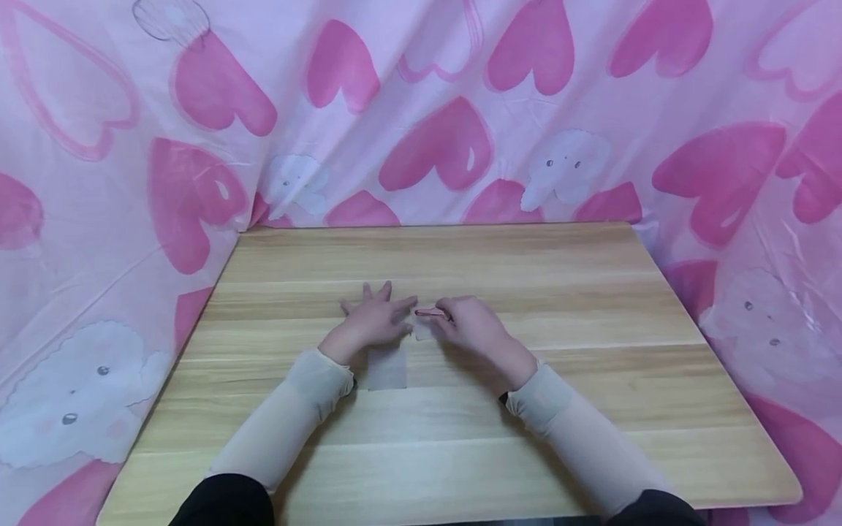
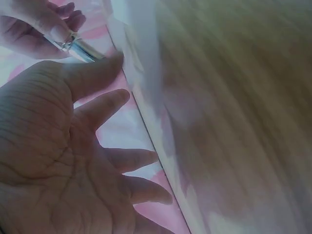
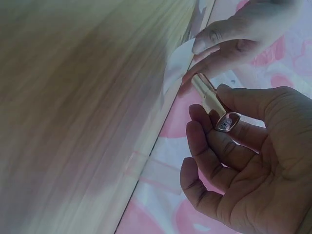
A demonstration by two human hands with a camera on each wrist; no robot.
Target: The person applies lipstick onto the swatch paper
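My right hand [image 1: 476, 325] pinches a small, shiny gold tube-like thing [image 3: 208, 95] between thumb and fingers. An oval end with a dark face shows at its near side; I cannot tell its exact kind. In the head view its tip points left toward my left hand [image 1: 376, 318]. That hand has its fingers spread over the table, and its thumb lies at the edge of a small pale piece of paper [image 3: 176, 67]. This paper lies below the gold thing in the head view. Just nearer to me is a greyish square sheet [image 1: 387, 369].
The wooden table [image 1: 592, 409] extends around both hands. Behind it and along both sides hangs a pink curtain [image 1: 434, 44] with hearts and white cartoon figures. Pale sleeves [image 1: 279, 416] with black cuffs cover both forearms.
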